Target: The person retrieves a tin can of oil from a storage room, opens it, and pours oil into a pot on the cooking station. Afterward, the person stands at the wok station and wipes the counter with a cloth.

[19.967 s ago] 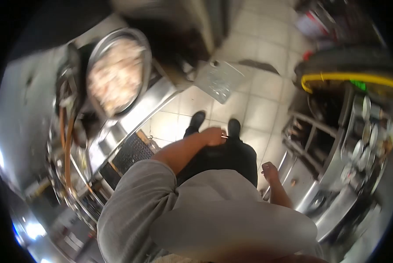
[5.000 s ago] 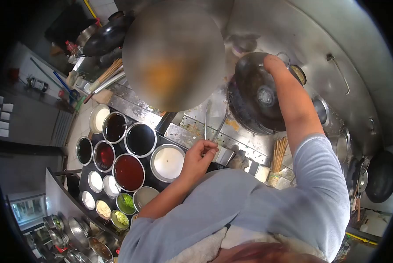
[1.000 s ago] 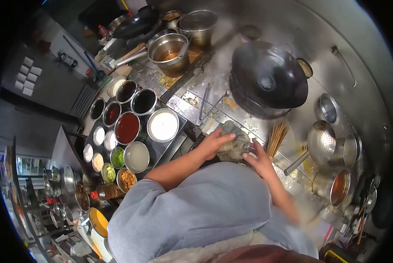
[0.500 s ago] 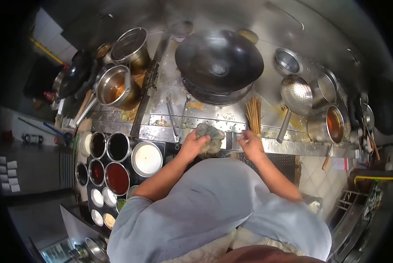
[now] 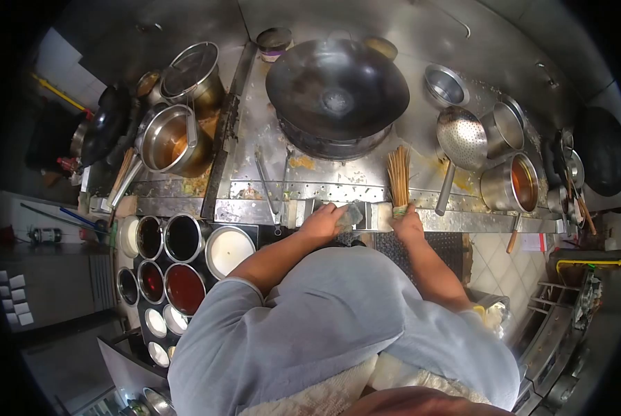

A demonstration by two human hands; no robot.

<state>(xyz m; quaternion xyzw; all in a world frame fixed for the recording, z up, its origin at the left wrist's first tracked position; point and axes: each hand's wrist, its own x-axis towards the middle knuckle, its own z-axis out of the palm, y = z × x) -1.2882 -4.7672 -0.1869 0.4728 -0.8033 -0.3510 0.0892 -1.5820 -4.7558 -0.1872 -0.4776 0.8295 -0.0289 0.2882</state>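
Observation:
My left hand point(image 5: 322, 223) is at the front edge of the steel stove top, its fingers closed on a grey-green cloth point(image 5: 353, 216). Just to the right, my right hand point(image 5: 408, 224) grips the lower end of a bamboo wok brush point(image 5: 398, 179), whose bristles point away from me. Behind both hands a large black wok point(image 5: 338, 90) rests on the burner ring point(image 5: 335, 147). A pair of thin metal tools point(image 5: 265, 182) lies on the steel left of the burner.
On the right are a perforated skimmer point(image 5: 461, 137), a steel bowl point(image 5: 446, 84) and a pot of orange-red liquid point(image 5: 508, 191). Steel pots point(image 5: 168, 142) stand at the left. Containers of dark sauces point(image 5: 184, 237) and a white tub point(image 5: 230, 251) sit near my left arm.
My right hand has moved forward and closed on the brush's lower end. My left hand has shifted slightly right, and the bunched cloth now lies flatter, partly under its fingers.

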